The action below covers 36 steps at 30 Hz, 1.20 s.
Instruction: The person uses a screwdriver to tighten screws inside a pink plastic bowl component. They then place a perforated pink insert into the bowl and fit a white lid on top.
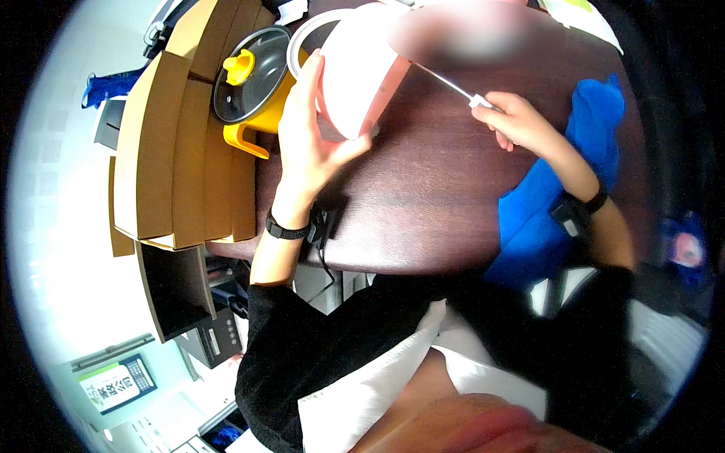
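Observation:
My left hand (306,143) is wrapped round the edge of a pale pink, rounded shell-like object (355,72), tilted up over the table, its thumb along the lower rim. Overexposure washes out much of its surface, so its exact kind is unclear. In my right hand (517,124) is a slim tool (445,81) with a white handle and a thin metal shaft, much like a screwdriver. Its tip points up and left, close to the pink object's right edge. A blurred patch covers the area beyond the tip. Both wrists wear black bands.
Left of my left hand stands a yellow pot (268,113) with a dark see-through lid (260,79) and yellow knob. A white-rimmed round item (296,49) sits beside it. Cardboard boxes (181,136) line the table's left edge. Blue cloth (540,204) lies under my right forearm on the brown table (423,204).

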Tool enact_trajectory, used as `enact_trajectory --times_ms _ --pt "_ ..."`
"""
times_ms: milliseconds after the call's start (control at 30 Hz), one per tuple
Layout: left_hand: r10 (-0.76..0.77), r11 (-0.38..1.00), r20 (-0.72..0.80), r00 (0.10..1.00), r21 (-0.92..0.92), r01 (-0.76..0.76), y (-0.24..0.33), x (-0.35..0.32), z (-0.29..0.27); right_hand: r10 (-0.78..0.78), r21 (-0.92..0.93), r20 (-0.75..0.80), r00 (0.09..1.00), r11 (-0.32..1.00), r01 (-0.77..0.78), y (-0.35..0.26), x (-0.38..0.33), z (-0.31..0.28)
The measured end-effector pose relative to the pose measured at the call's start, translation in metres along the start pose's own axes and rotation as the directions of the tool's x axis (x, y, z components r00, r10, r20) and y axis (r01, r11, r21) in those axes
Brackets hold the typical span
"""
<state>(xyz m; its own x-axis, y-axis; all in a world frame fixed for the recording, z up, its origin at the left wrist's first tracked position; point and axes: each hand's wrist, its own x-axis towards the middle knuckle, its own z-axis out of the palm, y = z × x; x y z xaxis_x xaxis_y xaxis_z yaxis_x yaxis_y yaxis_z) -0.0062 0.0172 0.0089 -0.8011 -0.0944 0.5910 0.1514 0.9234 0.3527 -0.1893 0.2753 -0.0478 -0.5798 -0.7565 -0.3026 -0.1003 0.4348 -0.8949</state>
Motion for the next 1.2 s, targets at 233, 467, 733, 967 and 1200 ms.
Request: enact_trajectory --times_ms 233,467,733,967,1200 --pt "-0.166 0.938 -0.109 0.980 -0.325 0.123 0.012 0.010 0.009 0.014 0.132 0.127 0.992 0.991 -0.031 0.000 0.001 -0.012" --pt "-0.538 0.545 0.098 0.837 -0.718 0.434 -0.010 0.000 0.014 0.012 0.184 0.183 0.983 0.982 -0.047 0.002 0.002 -0.019" --pt "-0.542 0.404 0.229 0.808 -0.772 0.490 -0.023 0.013 0.023 0.006 0.320 0.170 0.985 0.945 -0.061 0.004 0.001 -0.023" --pt "-0.618 0.155 0.481 0.621 -0.700 0.697 -0.038 0.000 0.033 -0.013 0.426 0.163 0.986 0.903 -0.059 0.005 0.002 -0.025" --pt "-0.668 0.447 0.355 0.654 -0.511 0.734 -0.021 -0.013 0.004 -0.032 0.395 0.181 0.983 0.918 -0.043 0.008 0.003 -0.027"
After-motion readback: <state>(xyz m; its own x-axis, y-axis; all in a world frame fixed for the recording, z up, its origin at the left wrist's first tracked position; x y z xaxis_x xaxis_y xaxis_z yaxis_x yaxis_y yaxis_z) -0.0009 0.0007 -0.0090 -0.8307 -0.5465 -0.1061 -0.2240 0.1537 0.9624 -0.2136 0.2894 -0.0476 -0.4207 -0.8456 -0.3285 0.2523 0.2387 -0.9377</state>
